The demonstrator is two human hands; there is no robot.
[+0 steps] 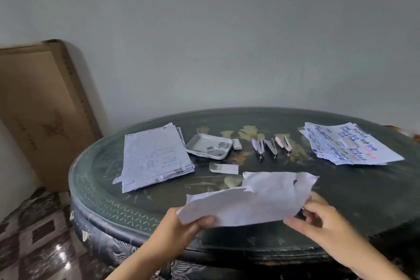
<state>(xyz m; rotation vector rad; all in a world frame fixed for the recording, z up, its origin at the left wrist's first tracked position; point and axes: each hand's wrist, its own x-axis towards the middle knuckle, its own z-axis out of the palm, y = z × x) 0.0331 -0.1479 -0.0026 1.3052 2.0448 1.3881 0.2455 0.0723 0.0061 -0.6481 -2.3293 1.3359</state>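
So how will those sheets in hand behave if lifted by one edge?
Probably floppy: the sheets curl between the left hand and right hand. Likely tear-prone, since the upper edge already looks ragged. They look thin, so probably light.

Dim, even light fell around me, white glare glinted off the floor [60, 254], the worktop [354, 191] bowed at the edges, and my right hand [318, 218] blurred softly.

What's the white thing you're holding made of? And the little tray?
The sheet looks like thin matte paper: it bends and its edges are ragged. The tray seems to be smooth white plastic or ceramic; its rim shines, but I cannot tell which.
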